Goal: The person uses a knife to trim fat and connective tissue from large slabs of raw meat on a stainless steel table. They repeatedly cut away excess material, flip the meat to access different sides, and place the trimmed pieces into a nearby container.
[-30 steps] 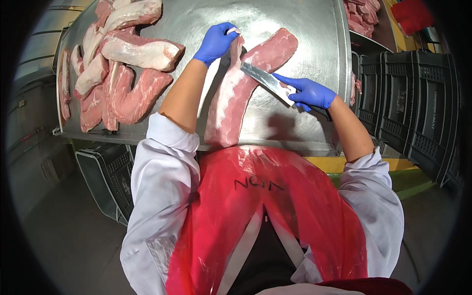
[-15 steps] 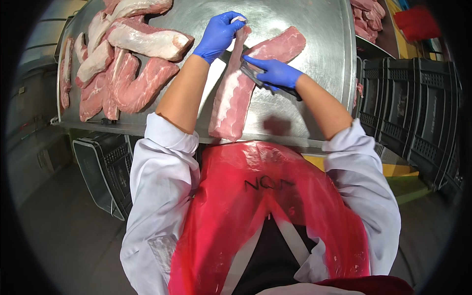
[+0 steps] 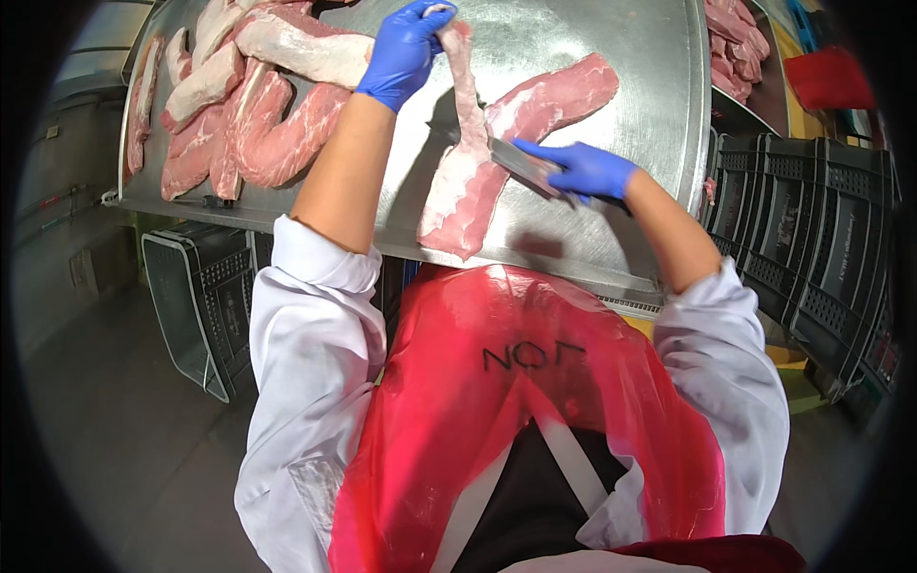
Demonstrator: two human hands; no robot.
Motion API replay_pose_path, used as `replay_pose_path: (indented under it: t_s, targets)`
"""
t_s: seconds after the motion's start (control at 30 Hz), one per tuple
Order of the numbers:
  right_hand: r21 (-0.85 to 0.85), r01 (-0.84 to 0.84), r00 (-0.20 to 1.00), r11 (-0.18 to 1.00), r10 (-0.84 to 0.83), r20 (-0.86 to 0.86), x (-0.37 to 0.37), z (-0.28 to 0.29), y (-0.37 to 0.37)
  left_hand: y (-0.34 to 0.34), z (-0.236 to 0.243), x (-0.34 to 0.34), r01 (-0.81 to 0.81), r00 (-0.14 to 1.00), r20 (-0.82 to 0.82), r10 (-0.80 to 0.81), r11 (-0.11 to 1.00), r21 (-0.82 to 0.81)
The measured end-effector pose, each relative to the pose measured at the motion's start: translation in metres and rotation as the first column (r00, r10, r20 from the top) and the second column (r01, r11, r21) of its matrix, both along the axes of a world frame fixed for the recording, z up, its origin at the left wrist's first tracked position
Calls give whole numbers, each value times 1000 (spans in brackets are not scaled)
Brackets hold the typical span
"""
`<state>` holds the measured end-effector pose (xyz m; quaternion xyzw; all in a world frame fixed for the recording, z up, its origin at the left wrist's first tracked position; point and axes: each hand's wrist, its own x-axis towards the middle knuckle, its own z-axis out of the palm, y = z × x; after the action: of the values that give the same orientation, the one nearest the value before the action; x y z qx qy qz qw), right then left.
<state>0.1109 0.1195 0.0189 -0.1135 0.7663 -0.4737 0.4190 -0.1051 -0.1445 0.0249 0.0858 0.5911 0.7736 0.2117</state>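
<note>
The person's left hand (image 3: 396, 57) held the far end of a pale strip (image 3: 465, 91) up and away, its fingertips pinching the strip between thumb and forefinger. The other end of that strip ran down into the pork loin (image 3: 554, 100), which lay slantwise across the middle of the stainless-steel table (image 3: 645, 143), bent midway, its near end close to the table's front edge. In the right hand (image 3: 590, 172) was a knife (image 3: 519, 164); the fingers were wrapped around the handle, apart from the forefinger, which pointed forward along the blade. The blade met the meat just where the strip parted from it (whether its tip reached out beyond the strip I could not tell, as a dark patch there might have been only shadow). To the left lay a heap of loins (image 3: 272, 158), well apart from the blade.

Done well, I judged, this cut called for steady tension on the strip, so that the seam stood open, with the blade kept nearly flat and its edge tipped slightly toward the strip to spare the lean. Long, light strokes seemed better than sawing, and the pinching fingers belonged well ahead of the edge.
</note>
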Motion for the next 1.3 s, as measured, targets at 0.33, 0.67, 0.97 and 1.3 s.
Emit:
replay_pose_path:
  t_s: [0.33,0.67,0.97,1.3]
  targets:
    - [-8,49,989,999,-47,138,22,13,-43,-57,34,9,-94,992,-64,105,983,156]
    - [-103,428,903,898,-430,-2,67,8,-3,-195,-15,127,-154,849,-314,-425,370,-916]
    - [-90,259,962,962,-265,-70,1,-37,-119,-111,-29,168,-25,820,-190,-539,298,-954]
    - [78,77,997,994,-76,-13,6,-3,-117,-77,10,148,32,644,-170,-745,249,-968]
